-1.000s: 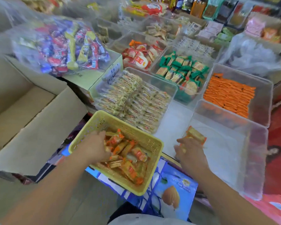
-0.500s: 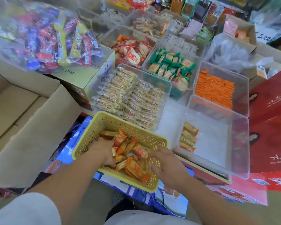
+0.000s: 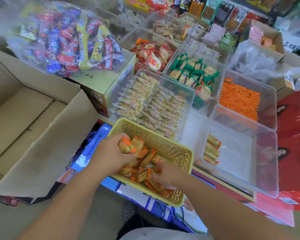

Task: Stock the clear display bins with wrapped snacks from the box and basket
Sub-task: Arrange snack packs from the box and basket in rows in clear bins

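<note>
A yellow perforated basket (image 3: 171,148) sits in front of me with several orange-ended wrapped snacks (image 3: 146,159) in it. Above its left side my left hand (image 3: 113,153) grips a small bunch of these snacks. My right hand (image 3: 164,174) is down among the snacks at the basket's near right, fingers curled around some of them; the fingertips are blurred. To the right stands a clear bin (image 3: 260,172), mostly bare, with a short row of the same snacks (image 3: 211,149) at its left wall.
A large open cardboard box (image 3: 42,135) fills the left. A bag of mixed sweets (image 3: 68,37) lies on a smaller carton behind it. Other clear bins hold pale wafers (image 3: 151,104), green packs (image 3: 192,71) and orange packs (image 3: 239,99). Red cartons (image 3: 294,135) stand at the right.
My right hand left a stack of snacks in the clear bin and came back into the basket. My left hand has lifted a bunch of snacks out of the pile.
</note>
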